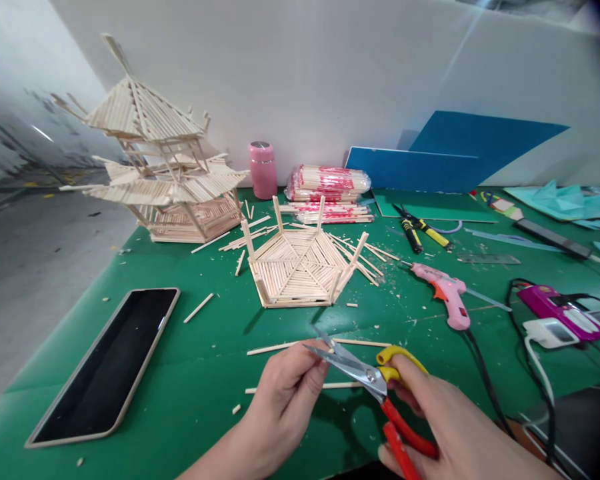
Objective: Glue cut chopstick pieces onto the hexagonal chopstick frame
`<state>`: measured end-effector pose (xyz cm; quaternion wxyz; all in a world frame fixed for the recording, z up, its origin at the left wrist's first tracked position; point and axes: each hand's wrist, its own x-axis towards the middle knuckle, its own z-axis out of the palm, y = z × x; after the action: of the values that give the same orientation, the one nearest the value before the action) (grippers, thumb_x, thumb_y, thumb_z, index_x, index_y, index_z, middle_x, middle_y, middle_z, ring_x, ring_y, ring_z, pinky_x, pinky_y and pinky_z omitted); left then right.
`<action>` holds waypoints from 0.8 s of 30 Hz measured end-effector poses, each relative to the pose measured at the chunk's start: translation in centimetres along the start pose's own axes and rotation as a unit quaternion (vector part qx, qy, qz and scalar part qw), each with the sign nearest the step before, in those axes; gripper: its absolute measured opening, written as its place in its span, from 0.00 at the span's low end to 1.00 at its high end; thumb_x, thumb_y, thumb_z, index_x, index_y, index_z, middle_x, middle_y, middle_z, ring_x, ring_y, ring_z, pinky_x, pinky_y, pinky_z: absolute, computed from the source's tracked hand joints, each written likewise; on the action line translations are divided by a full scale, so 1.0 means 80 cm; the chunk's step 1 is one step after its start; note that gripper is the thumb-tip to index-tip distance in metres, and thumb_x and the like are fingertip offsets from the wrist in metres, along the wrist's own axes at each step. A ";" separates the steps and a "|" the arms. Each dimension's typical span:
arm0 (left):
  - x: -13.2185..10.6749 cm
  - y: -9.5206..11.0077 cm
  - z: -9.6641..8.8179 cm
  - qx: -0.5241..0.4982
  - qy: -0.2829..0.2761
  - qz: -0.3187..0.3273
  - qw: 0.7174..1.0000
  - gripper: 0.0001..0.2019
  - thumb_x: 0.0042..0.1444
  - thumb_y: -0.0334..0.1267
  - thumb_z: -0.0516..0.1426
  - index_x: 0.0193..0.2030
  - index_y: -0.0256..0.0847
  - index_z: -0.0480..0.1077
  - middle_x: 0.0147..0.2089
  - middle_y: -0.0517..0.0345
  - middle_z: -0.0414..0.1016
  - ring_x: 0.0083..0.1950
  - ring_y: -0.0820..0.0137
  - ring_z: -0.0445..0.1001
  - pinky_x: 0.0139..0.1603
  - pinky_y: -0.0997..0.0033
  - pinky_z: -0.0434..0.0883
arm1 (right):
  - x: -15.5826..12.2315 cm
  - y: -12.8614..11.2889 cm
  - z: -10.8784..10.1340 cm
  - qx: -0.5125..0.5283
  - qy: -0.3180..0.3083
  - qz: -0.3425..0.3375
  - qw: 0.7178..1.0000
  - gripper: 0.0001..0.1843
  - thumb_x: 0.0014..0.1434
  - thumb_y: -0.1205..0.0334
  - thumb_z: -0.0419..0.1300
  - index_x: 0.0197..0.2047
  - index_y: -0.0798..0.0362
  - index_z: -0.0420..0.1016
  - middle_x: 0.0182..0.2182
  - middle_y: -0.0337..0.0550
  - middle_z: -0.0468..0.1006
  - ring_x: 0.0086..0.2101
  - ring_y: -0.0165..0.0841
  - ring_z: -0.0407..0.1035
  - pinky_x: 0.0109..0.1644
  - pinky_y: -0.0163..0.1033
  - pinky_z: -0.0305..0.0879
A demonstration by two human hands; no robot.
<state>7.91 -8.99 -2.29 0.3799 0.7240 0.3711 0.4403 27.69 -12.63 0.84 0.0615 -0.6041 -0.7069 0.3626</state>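
Note:
My right hand grips scissors with one yellow and one red handle. Their blades are parted and point left, at the fingertips of my left hand. That hand is closed in a pinch on a thin wooden stick, mostly hidden by the fingers; its pale end shows between the blades. Two more sticks lie behind and below the hands, one farther back and one nearer. Beyond them stands a hexagonal stick base with several upright posts at its corners.
A two-tier stick pavilion stands back left, beside a pink flask and bagged sticks. A phone lies left. To the right are a pink glue gun, pliers, a purple power strip and cables.

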 end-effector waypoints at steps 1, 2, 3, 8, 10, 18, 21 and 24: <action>0.000 0.000 0.000 0.001 -0.002 -0.002 1.000 0.09 0.56 0.25 0.49 0.29 0.39 0.66 0.28 0.63 0.69 0.28 0.78 0.66 0.31 0.83 0.64 | 0.000 0.001 0.001 0.004 0.003 -0.003 1.000 0.15 0.45 0.57 0.57 0.36 0.50 0.57 0.27 0.42 0.75 0.24 0.33 0.70 0.27 0.33 0.67; -0.001 -0.001 0.001 0.002 -0.004 -0.004 1.000 0.09 0.56 0.25 0.49 0.29 0.38 0.66 0.28 0.63 0.68 0.28 0.78 0.66 0.31 0.83 0.64 | 0.000 0.001 0.001 0.007 0.006 -0.007 1.000 0.15 0.45 0.58 0.56 0.35 0.50 0.57 0.27 0.42 0.75 0.24 0.33 0.70 0.27 0.33 0.67; -0.001 -0.001 0.001 0.005 -0.006 -0.006 1.000 0.09 0.56 0.26 0.49 0.29 0.38 0.65 0.27 0.63 0.68 0.27 0.78 0.66 0.30 0.83 0.64 | 0.000 0.002 0.003 0.009 0.011 -0.011 1.000 0.14 0.45 0.58 0.56 0.35 0.50 0.57 0.27 0.42 0.75 0.24 0.33 0.70 0.27 0.33 0.67; 0.000 -0.002 0.001 0.036 -0.007 0.000 0.999 0.09 0.57 0.27 0.47 0.27 0.38 0.63 0.25 0.62 0.66 0.26 0.77 0.63 0.28 0.81 0.62 | 0.001 0.006 0.012 0.026 0.057 -0.026 0.998 0.11 0.46 0.60 0.53 0.35 0.51 0.59 0.28 0.46 0.75 0.26 0.35 0.72 0.27 0.34 0.66; -0.001 -0.001 0.002 0.052 -0.006 0.012 0.999 0.09 0.57 0.27 0.47 0.28 0.39 0.62 0.26 0.62 0.65 0.26 0.77 0.63 0.28 0.80 0.61 | 0.001 0.007 0.015 0.036 0.060 -0.023 0.997 0.12 0.45 0.60 0.53 0.36 0.52 0.60 0.27 0.46 0.75 0.26 0.35 0.72 0.27 0.34 0.66; -0.004 -0.001 0.007 0.115 0.024 0.074 0.990 0.11 0.56 0.24 0.46 0.25 0.40 0.55 0.24 0.63 0.61 0.25 0.77 0.60 0.27 0.80 0.60 | 0.000 0.010 0.017 0.029 0.051 0.005 0.998 0.12 0.43 0.66 0.53 0.35 0.51 0.59 0.28 0.44 0.75 0.28 0.34 0.71 0.30 0.34 0.65; -0.002 -0.003 0.007 0.125 0.044 0.073 0.989 0.10 0.55 0.24 0.47 0.26 0.40 0.57 0.24 0.63 0.62 0.24 0.78 0.59 0.25 0.81 0.60 | 0.004 0.010 0.015 0.035 0.051 -0.014 0.998 0.11 0.45 0.65 0.52 0.35 0.51 0.58 0.30 0.43 0.75 0.30 0.33 0.71 0.32 0.34 0.65; 0.000 -0.003 0.005 0.126 0.052 0.073 0.988 0.08 0.55 0.24 0.48 0.28 0.39 0.59 0.24 0.62 0.64 0.24 0.78 0.61 0.25 0.81 0.61 | 0.004 0.008 0.014 0.033 0.056 -0.022 0.998 0.11 0.46 0.64 0.52 0.36 0.51 0.58 0.29 0.42 0.74 0.30 0.33 0.70 0.33 0.34 0.65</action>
<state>8.23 -8.98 -2.68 0.2327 0.7675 0.3888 0.4534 27.58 -12.84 -0.46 0.1286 -0.6051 -0.7036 0.3498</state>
